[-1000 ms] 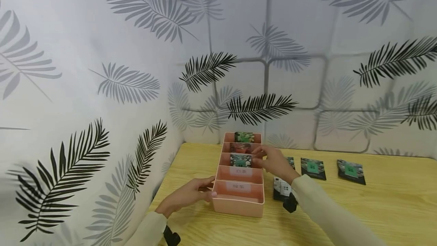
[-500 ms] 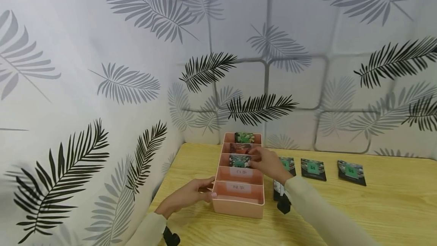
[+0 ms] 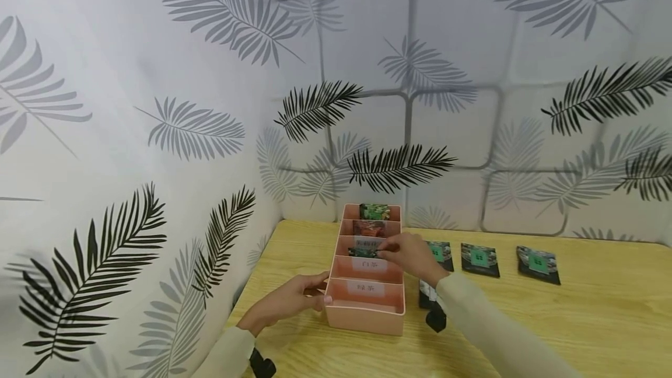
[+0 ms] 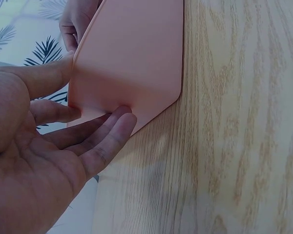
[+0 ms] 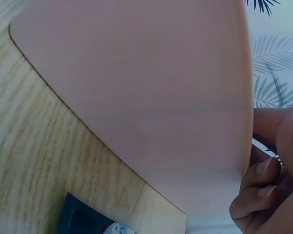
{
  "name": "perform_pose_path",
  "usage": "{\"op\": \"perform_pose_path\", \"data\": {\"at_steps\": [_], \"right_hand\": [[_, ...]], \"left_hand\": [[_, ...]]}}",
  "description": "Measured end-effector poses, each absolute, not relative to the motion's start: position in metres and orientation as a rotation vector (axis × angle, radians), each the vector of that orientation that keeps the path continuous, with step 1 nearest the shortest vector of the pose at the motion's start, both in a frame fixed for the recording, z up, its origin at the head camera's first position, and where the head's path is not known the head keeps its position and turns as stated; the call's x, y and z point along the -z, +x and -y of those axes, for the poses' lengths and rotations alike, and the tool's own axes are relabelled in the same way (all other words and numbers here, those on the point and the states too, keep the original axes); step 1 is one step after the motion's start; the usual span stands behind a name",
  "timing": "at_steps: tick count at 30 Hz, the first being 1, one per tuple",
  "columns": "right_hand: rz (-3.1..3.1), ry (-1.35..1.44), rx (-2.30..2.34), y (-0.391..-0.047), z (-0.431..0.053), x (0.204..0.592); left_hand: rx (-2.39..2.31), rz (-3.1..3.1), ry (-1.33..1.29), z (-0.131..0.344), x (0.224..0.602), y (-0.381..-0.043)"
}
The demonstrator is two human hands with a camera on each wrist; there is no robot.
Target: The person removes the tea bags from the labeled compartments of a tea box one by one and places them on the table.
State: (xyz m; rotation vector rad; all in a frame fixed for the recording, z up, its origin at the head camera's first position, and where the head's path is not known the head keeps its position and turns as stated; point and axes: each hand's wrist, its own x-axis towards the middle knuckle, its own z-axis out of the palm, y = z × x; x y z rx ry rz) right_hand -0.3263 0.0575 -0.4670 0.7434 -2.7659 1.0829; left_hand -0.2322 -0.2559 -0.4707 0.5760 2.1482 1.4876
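— Pale wall covering printed with grey and black fronds fills the background. What stands below it?

— On the yellow, wood-grained table is a long, pink, open-topped box, plastic by its look, split crosswise into five compartments.

— How far along are things?

— About halfway, I'd judge, counting by compartments. The farthest has a flat green-patterned packet, and the next a flat red-patterned packet. The middle one has a dark, green-marked packet, seemingly tilted, with a white label behind it and not yet released.

— And what is left?

— The two nearest compartments show only white labels. Outside the box, to its right, lie three dark packets with green squares in a row, and one dark packet with a white panel, partly hidden by the right arm.

— How are the hands?

— The right hand appears to pinch the green-marked packet by its right end; the right wrist view can't confirm it, since the box's wall hides the packet. The left hand holds the box's near left corner, fingers against the outer wall.
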Motion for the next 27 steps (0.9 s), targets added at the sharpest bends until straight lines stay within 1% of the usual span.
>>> {"op": "perform_pose_path", "data": {"at_steps": [12, 27], "right_hand": [[2.624, 0.749, -1.140, -0.323, -0.057, 0.468], [2.435, 0.645, -1.198, -0.319, -0.065, 0.444]], "left_hand": [[-1.486, -2.156, 0.563, 0.255, 0.469, -0.232], [-1.471, -2.161, 0.536, 0.256, 0.472, -0.236]]}}
